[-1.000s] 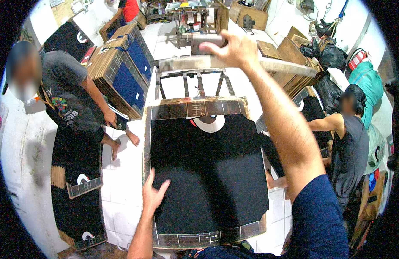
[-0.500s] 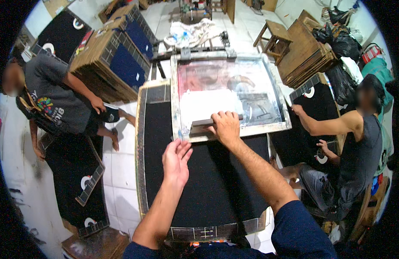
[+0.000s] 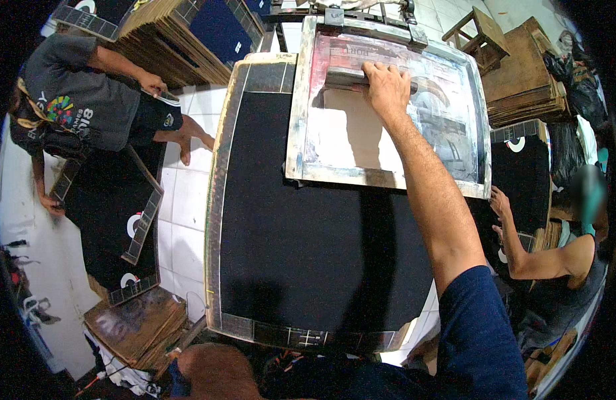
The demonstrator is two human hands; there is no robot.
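Observation:
My right hand (image 3: 389, 87) is closed on the squeegee (image 3: 344, 78), which rests near the far end of a wooden-framed printing screen (image 3: 300, 133). The mesh shows a white patch (image 3: 334, 130) on the near side of the squeegee, with my arm's shadow across part of it, and grey and reddish smears around it. The screen lies over the far part of a board covered in black cloth (image 3: 308, 253). My left hand is out of view; what shows at the lower left edge does not include its fingers.
At the left a person in a grey shirt (image 3: 81, 107) stands by black cloth boards (image 3: 101, 220). Another person (image 3: 554, 260) is at the right, one hand near the screen's corner. Stacked boards (image 3: 168, 53) stand far left; a wooden stool (image 3: 478, 43) is far right.
My right hand has pushed the squeegee from the screen's near edge toward its far end. My left hand has left the screen's near edge and gone out of view. The view has shifted.

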